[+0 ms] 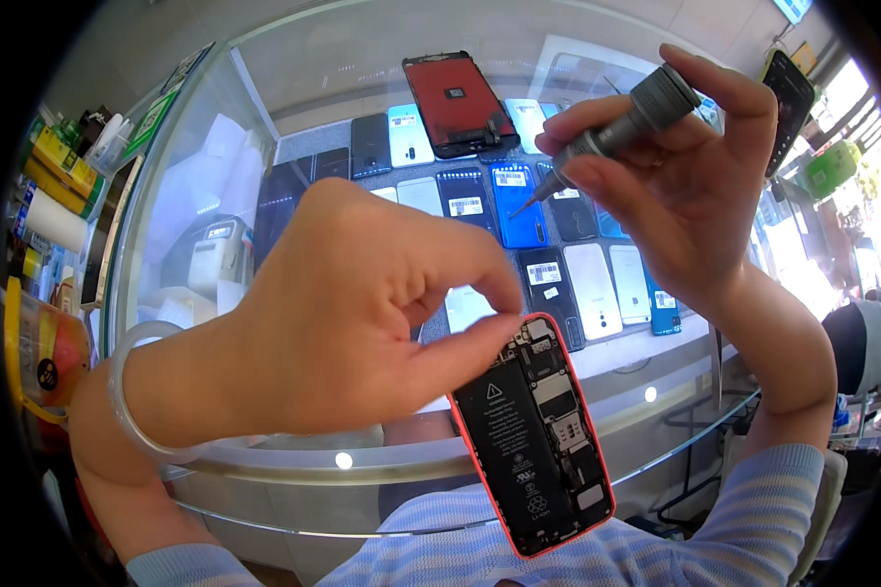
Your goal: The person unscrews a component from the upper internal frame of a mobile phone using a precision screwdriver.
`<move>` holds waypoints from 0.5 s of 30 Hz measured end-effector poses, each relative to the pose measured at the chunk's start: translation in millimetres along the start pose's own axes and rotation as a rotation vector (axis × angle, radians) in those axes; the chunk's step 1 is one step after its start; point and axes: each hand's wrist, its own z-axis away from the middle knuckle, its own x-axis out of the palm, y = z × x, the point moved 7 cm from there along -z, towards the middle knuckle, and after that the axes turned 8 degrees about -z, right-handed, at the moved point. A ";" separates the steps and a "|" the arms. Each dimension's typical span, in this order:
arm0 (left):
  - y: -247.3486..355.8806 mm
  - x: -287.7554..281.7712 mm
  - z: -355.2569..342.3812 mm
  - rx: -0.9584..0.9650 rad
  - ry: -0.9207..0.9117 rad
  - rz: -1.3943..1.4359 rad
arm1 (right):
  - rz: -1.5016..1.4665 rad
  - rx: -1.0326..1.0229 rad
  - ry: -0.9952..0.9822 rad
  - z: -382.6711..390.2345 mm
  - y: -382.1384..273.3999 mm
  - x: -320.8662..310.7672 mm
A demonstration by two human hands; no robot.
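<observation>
An opened phone [548, 450] with a red frame shows its black battery and circuit board. My left hand [362, 303] has its thumb and index finger pinched on the phone's upper left corner. The phone tilts and overlaps the counter's near edge, in front of my striped shirt. Up at the right, my right hand [685, 166] grips a grey precision screwdriver [612, 137] between thumb and fingers. Its thin tip points down and left, apart from the phone. Farther off, a phone screen panel [457, 103] with a red back lies on the glass.
Beneath both hands is a glass display counter [313, 460], with several phones [592, 289] showing inside it. A white boxy device [217, 256] sits at the left. A dark phone [788, 108] stands upright at the right, near a green object [832, 168]. Bottles and boxes [64, 166] crowd the far left.
</observation>
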 end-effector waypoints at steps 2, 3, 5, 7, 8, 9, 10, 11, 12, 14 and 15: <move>-7.0 -0.2 1.2 -0.080 -0.013 -0.006 | -0.009 0.004 0.012 0.6 0.6 -0.4; -8.9 0.2 1.2 -0.097 -0.014 -0.010 | -0.015 0.004 0.014 0.8 1.3 -0.6; -12.1 0.4 1.2 -0.139 -0.008 -0.014 | -0.028 0.004 0.018 1.4 3.1 -0.9; -16.0 0.1 1.3 -0.191 0.010 -0.010 | -0.033 -0.010 0.024 1.6 3.4 -1.3; -17.5 -0.5 1.7 -0.211 0.023 -0.001 | -0.035 -0.018 0.026 1.4 2.7 -1.6; -18.9 -1.5 2.2 -0.232 0.036 0.007 | -0.058 -0.002 0.051 1.3 2.8 -3.4; -20.4 -2.4 2.9 -0.253 0.047 0.028 | -0.081 0.013 0.077 1.2 1.9 -5.1; -20.9 -3.6 3.0 -0.258 0.058 0.022 | -0.105 0.027 0.103 0.8 0.1 -6.6; -21.7 -4.4 3.0 -0.264 0.068 0.029 | -0.143 0.064 0.127 0.3 -0.7 -7.6; -20.2 -5.8 3.2 -0.251 0.094 0.020 | -0.219 0.136 0.173 -0.3 -4.0 -8.1; -18.3 -6.3 3.2 -0.232 0.108 0.005 | -0.189 0.206 0.192 0.0 -4.2 -7.7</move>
